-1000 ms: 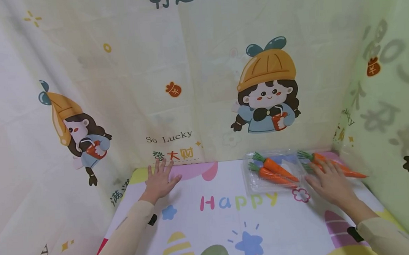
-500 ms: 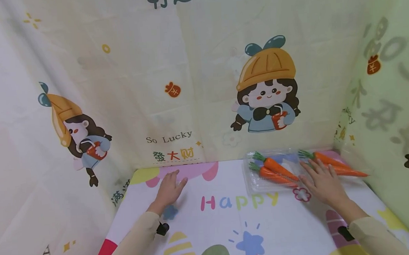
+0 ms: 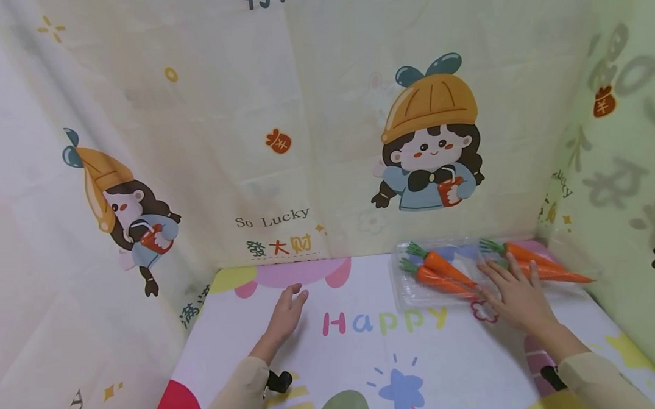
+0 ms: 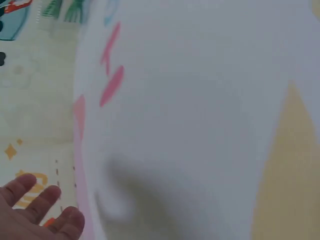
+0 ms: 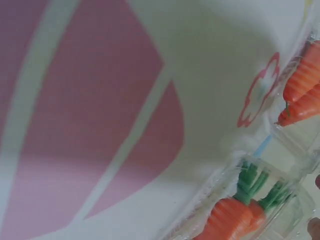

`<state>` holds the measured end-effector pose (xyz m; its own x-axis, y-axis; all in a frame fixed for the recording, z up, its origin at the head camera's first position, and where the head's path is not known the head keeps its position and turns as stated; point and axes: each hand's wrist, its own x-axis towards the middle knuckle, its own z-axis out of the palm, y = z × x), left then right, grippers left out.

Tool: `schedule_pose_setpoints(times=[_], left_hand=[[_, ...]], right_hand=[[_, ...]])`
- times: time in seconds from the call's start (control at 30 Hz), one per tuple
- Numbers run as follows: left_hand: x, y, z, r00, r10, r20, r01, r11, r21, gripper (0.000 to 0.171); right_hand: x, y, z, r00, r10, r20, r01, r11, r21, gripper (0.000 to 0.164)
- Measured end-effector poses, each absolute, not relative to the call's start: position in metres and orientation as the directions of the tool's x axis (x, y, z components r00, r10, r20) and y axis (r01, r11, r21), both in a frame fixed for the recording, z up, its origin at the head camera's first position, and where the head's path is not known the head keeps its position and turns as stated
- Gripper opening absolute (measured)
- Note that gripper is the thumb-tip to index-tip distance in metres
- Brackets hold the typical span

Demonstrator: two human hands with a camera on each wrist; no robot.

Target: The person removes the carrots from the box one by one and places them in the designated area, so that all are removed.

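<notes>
Holding nothing, the right hand [image 3: 515,297] lies spread over the clear container [image 3: 408,297], between the tips of the left carrots [image 3: 448,270] and leafy ends of the right carrots [image 3: 555,272], all pointing rightward; the left hand [image 3: 285,315], relaxed and unoccupied, is well apart.

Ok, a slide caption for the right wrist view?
Two pairs of orange carrots in a clear plastic box, beside a flower outline on a printed table.
</notes>
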<state>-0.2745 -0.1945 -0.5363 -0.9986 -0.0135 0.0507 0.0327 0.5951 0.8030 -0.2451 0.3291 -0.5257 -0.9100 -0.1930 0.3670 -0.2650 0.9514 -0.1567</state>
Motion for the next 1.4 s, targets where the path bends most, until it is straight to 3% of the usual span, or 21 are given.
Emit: schedule_pose_setpoints(times=[0.33, 0.63, 0.77, 1.03, 1.4], left_hand=[[-0.265, -0.176, -0.537, -0.997, -0.074, -0.003, -0.035, 0.435, 0.900, 0.036], [-0.258, -0.151, -0.522, -0.998, 0.055, -0.013, 0.004, 0.296, 0.955, 0.037], [-0.258, -0.140, -0.524, -0.995, 0.104, -0.009, 0.017, 0.248, 0.968, 0.038], [-0.259, -0.116, -0.536, -0.993, 0.106, -0.059, -0.044, 0.138, 0.989, 0.037], [-0.254, -0.099, -0.544, -0.994, 0.094, -0.059, -0.054, 0.055, 0.997, 0.041]], right_hand=[[-0.239, 0.311, -0.524, -0.898, -0.191, 0.397, -0.293, 0.932, -0.214, 0.057], [-0.232, 0.299, -0.526, -0.867, -0.218, 0.448, -0.354, 0.902, -0.246, 0.052], [-0.230, 0.294, -0.529, -0.851, -0.239, 0.468, -0.421, 0.842, -0.336, 0.049], [-0.223, 0.279, -0.535, -0.866, -0.239, 0.439, -0.455, 0.741, -0.494, 0.047], [-0.216, 0.264, -0.544, -0.851, -0.208, 0.482, -0.478, 0.686, -0.548, 0.043]])
